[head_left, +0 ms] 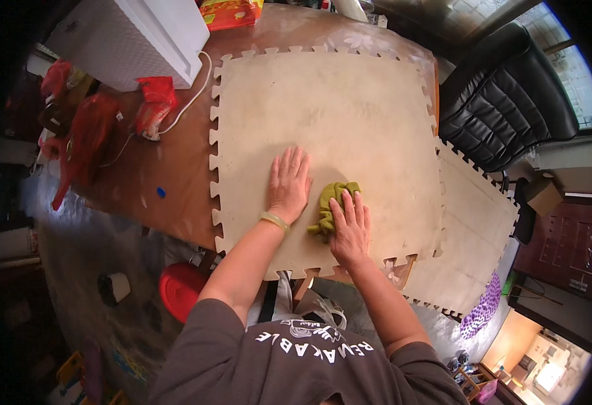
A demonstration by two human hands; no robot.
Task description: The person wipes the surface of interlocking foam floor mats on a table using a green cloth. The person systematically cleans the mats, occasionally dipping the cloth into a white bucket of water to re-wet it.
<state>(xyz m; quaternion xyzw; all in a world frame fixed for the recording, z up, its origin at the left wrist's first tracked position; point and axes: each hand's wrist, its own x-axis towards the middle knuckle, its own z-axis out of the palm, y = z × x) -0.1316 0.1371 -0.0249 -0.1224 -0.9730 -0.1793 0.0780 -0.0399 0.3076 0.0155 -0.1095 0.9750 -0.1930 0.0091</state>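
A beige foam puzzle mat point(350, 115) lies flat on a brown table point(174, 162). My left hand point(288, 183) rests flat on the mat, fingers spread, a pale bangle on its wrist. Just to its right, my right hand point(350, 226) presses down on a crumpled olive-green cloth point(330, 199) on the mat's near part. The cloth sticks out from under the fingers on the left and top.
A second foam mat point(475, 236) leans off the table's right edge. A black leather chair point(505, 101) stands at the right. A white box point(134, 37), red bags point(90, 135) and a white cable point(188, 101) crowd the table's left. A red stool point(181, 287) sits below.
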